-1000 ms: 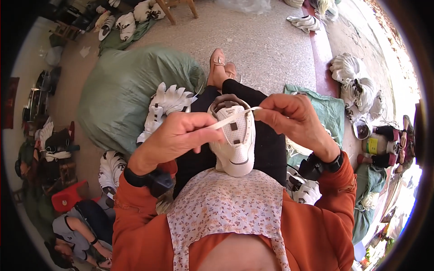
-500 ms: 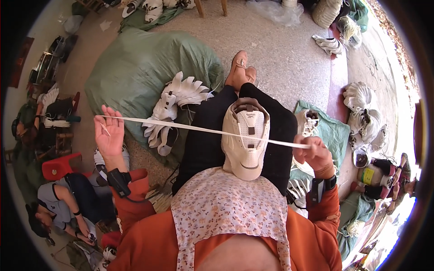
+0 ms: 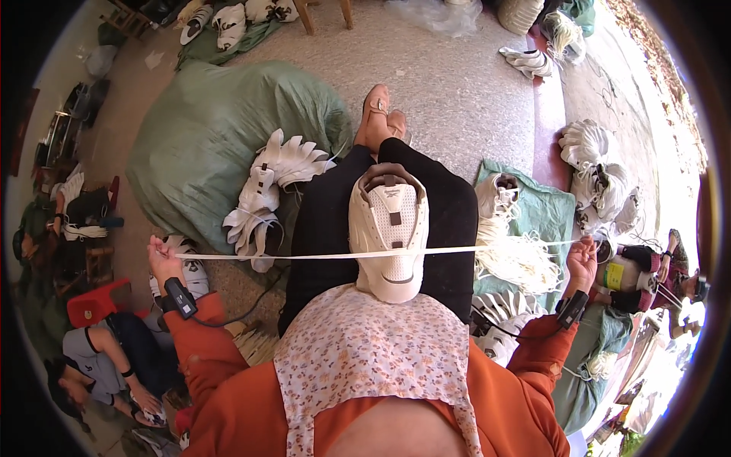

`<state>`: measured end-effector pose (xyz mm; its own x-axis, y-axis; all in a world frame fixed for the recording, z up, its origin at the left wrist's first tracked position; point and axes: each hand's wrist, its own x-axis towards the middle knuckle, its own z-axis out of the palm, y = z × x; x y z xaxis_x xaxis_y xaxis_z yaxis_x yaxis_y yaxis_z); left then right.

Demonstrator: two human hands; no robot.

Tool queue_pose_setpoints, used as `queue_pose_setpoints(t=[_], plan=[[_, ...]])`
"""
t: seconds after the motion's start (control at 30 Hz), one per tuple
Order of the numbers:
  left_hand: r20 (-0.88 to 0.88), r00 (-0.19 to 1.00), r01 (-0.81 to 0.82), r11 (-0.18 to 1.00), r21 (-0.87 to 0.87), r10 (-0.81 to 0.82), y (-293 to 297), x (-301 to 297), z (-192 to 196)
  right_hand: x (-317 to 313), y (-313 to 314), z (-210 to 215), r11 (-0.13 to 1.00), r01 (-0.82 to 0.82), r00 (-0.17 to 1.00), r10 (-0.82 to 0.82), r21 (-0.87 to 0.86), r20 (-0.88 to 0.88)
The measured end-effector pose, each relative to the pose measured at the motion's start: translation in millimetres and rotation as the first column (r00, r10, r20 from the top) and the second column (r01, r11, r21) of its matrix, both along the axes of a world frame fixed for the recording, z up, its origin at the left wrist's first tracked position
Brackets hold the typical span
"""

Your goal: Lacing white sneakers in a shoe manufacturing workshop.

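Observation:
A white sneaker lies on my lap, toe toward me, on black trousers. A white shoelace runs straight across it, stretched taut from side to side. My left hand pinches one end of the lace far out to the left. My right hand pinches the other end far out to the right. Both arms are spread wide, in orange sleeves with black wrist devices.
A large green sack with white sneakers piled against it lies left of my legs. Loose white laces rest on a green cloth at right. More sneakers lie at right. Other people sit at the lower left and right edge.
My hands went from close together above the shoe to wide apart, drawing the lace out taut through the sneaker. Since half a second ago both hands have spread still wider.

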<state>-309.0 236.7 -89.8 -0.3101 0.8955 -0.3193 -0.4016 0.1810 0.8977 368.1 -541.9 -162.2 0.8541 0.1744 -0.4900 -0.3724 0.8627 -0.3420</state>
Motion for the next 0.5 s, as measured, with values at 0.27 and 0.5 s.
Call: queue_pose_setpoints(t=[0.27,0.5], plan=[[0.013,0.988,0.15,0.985,0.089,-0.151,14.5,18.7,4.7,87.1,-172.1,-32.0,0.899,0.392,0.912,-0.408,-0.193,-0.047],[-0.038,0.411,0.911,0.409,0.053,-0.911,-145.4,233.8,89.8,-95.9,196.7,83.9,0.719,-0.199,0.758,0.544,-0.666,0.36]])
